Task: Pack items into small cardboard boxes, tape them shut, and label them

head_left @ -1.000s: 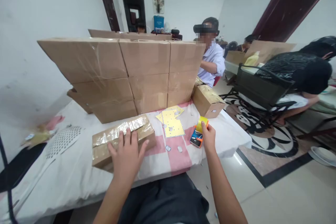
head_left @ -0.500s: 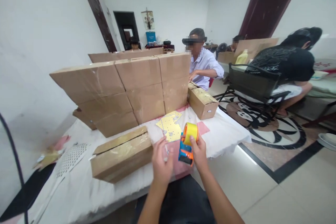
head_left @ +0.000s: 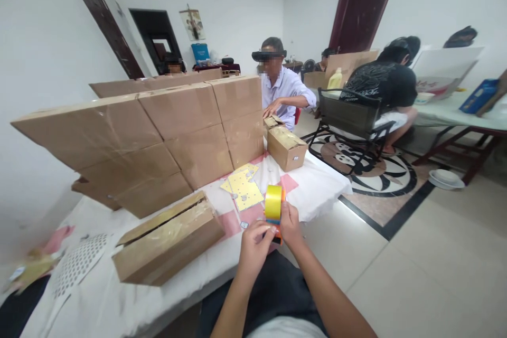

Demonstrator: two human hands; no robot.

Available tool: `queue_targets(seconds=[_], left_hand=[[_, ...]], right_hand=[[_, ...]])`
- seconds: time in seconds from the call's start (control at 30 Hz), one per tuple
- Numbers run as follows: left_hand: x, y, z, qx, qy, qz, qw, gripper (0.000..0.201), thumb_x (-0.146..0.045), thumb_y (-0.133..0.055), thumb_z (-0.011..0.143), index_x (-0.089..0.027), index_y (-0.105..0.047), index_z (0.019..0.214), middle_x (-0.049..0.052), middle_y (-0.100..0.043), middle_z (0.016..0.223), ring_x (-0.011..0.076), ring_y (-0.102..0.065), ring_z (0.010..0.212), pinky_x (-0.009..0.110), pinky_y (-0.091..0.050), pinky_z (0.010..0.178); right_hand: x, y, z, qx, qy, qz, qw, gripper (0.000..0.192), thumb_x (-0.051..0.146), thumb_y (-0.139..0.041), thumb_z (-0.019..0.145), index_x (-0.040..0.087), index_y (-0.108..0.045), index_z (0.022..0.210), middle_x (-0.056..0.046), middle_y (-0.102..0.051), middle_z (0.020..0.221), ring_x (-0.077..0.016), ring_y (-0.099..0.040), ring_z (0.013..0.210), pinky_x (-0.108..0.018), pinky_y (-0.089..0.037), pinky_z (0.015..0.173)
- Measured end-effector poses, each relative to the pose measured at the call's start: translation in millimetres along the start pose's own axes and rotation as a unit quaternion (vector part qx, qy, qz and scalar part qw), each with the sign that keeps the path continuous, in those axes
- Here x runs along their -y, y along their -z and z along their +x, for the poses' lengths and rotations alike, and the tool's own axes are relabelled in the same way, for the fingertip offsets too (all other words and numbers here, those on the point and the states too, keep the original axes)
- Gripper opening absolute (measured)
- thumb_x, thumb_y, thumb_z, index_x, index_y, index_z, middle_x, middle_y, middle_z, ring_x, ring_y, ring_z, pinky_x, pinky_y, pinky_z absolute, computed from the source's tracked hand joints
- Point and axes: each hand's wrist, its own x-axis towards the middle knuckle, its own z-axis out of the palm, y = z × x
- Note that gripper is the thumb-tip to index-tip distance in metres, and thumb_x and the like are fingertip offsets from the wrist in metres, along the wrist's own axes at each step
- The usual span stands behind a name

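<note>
Where the table (head_left: pixel 325 190) carries a white and pink cloth, a wall of stacked cardboard boxes (head_left: pixel 158 132) closes off its far side. A flat taped carton (head_left: pixel 168 243) lies near the front edge, left of the hands, and a smaller carton (head_left: pixel 285 147) sits at the far right corner. A yellow perforated sheet (head_left: pixel 242 189) lies flat between the stack and the hands. A white perforated piece (head_left: pixel 77 265) rests at the left end of the table. Beyond the boxes, a person in a light shirt (head_left: pixel 283 90) sits with one hand on the smaller carton; another person in a black top (head_left: pixel 386 82) sits on a dark chair (head_left: pixel 348 116), back turned.

Both hands are raised over the front table edge. The right hand (head_left: pixel 291 224) is curled closed around the tape dispenser (head_left: pixel 273 211). The left hand (head_left: pixel 253 245) is half closed, fingertips pinched at the dispenser's lower end.

The dispenser stands roughly upright, with a yellow tape roll on top and an orange body below, mostly covered by the fingers.
</note>
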Motion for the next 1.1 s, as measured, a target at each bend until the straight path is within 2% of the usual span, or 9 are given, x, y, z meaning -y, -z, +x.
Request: queue_targets(seconds=[0.13, 0.33, 0.4, 0.53, 0.67, 0.77, 0.93, 1.03, 1.1], left_hand=[[-18.2, 3.6, -5.8, 0.013, 0.014, 0.081, 0.997, 0.036, -0.041, -0.059, 0.097, -0.022, -0.079, 0.074, 0.006, -0.075, 0.074, 0.0209, -0.066, 0.072, 0.032, -0.049, 0.073], [-44.3, 9.0, -19.2, -0.042, -0.012, 0.15, 0.988, 0.037, -0.032, -0.059, 0.093, -0.023, -0.069, 0.059, 0.004, -0.077, 0.078, 0.0234, -0.07, 0.086, 0.038, -0.047, 0.092], [-47.7, 10.8, -23.9, -0.029, 0.017, 0.126, 0.991, 0.036, -0.036, -0.059, 0.093, -0.023, -0.071, 0.062, 0.004, -0.075, 0.071, 0.0224, -0.069, 0.078, 0.035, -0.049, 0.084], [-39.4, 11.1, -32.8, -0.002, 0.123, 0.03, 0.992, 0.043, -0.048, -0.058, 0.093, -0.02, -0.071, 0.063, 0.004, -0.069, 0.059, 0.0198, -0.063, 0.06, 0.029, -0.045, 0.059], [-20.6, 10.3, -35.3, -0.002, 0.14, -0.016, 0.99, 0.049, -0.059, -0.063, 0.086, -0.018, -0.071, 0.061, 0.005, -0.068, 0.057, 0.0191, -0.062, 0.059, 0.028, -0.046, 0.059], [-12.2, 12.9, -35.5, 0.03, 0.121, -0.046, 0.991, 0.053, -0.066, -0.063, 0.085, -0.018, -0.076, 0.068, 0.006, -0.068, 0.057, 0.0201, -0.063, 0.061, 0.03, -0.05, 0.063], [-16.3, 18.8, -39.7, 0.08, 0.0, -0.037, 0.996, 0.051, -0.059, -0.061, 0.092, -0.022, -0.076, 0.06, 0.008, -0.071, 0.062, 0.0223, -0.069, 0.074, 0.032, -0.053, 0.075], [-20.1, 18.8, -41.3, 0.066, -0.012, -0.02, 0.998, 0.047, -0.054, -0.062, 0.094, -0.022, -0.077, 0.062, 0.007, -0.07, 0.063, 0.0202, -0.066, 0.07, 0.03, -0.05, 0.069], [-20.0, 18.1, -41.4, 0.043, -0.004, -0.02, 0.999, 0.047, -0.054, -0.063, 0.093, -0.021, -0.077, 0.063, 0.006, -0.065, 0.057, 0.0185, -0.062, 0.063, 0.029, -0.047, 0.064]], right_hand=[[13.7, -0.2, 2.3, 0.016, 0.001, -0.004, 1.0, 0.057, 0.072, -0.054, 0.088, 0.023, -0.049, 0.059, 0.002, -0.048, 0.052, -0.0141, -0.042, 0.051, -0.028, -0.034, 0.048], [28.6, -4.2, 5.1, 0.011, 0.074, -0.058, 0.996, 0.053, 0.062, -0.051, 0.095, 0.023, -0.045, 0.059, 0.003, -0.046, 0.052, -0.0127, -0.038, 0.051, -0.029, -0.028, 0.051], [31.9, -5.9, 9.6, -0.005, 0.084, -0.064, 0.994, 0.053, 0.062, -0.049, 0.096, 0.023, -0.045, 0.06, 0.003, -0.045, 0.053, -0.0126, -0.038, 0.052, -0.029, -0.028, 0.051], [36.8, -8.4, 23.2, -0.044, 0.057, -0.019, 0.997, 0.052, 0.064, -0.046, 0.095, 0.021, -0.051, 0.068, 0.002, -0.05, 0.06, -0.013, -0.042, 0.058, -0.028, -0.034, 0.054], [43.6, -9.5, 25.6, -0.062, -0.028, 0.048, 0.997, 0.046, 0.064, -0.056, 0.088, 0.02, -0.057, 0.075, 0.001, -0.057, 0.069, -0.0143, -0.05, 0.064, -0.027, -0.042, 0.058], [51.5, -7.2, 15.8, -0.053, -0.093, 0.071, 0.992, 0.044, 0.063, -0.062, 0.083, 0.021, -0.056, 0.074, 0.002, -0.056, 0.065, -0.0149, -0.052, 0.06, -0.027, -0.043, 0.054], [57.8, -1.8, 1.8, -0.012, -0.164, 0.11, 0.98, 0.044, 0.064, -0.064, 0.082, 0.02, -0.06, 0.078, 0.001, -0.061, 0.064, -0.0166, -0.056, 0.057, -0.029, -0.046, 0.052], [51.1, -0.3, -4.2, 0.012, -0.169, 0.137, 0.976, 0.046, 0.066, -0.068, 0.078, 0.021, -0.058, 0.074, 0.002, -0.059, 0.062, -0.0159, -0.054, 0.055, -0.028, -0.045, 0.051], [43.3, 1.3, -11.5, 0.036, -0.137, 0.142, 0.98, 0.048, 0.068, -0.066, 0.079, 0.021, -0.062, 0.079, 0.0, -0.064, 0.068, -0.0179, -0.058, 0.06, -0.03, -0.049, 0.056]])
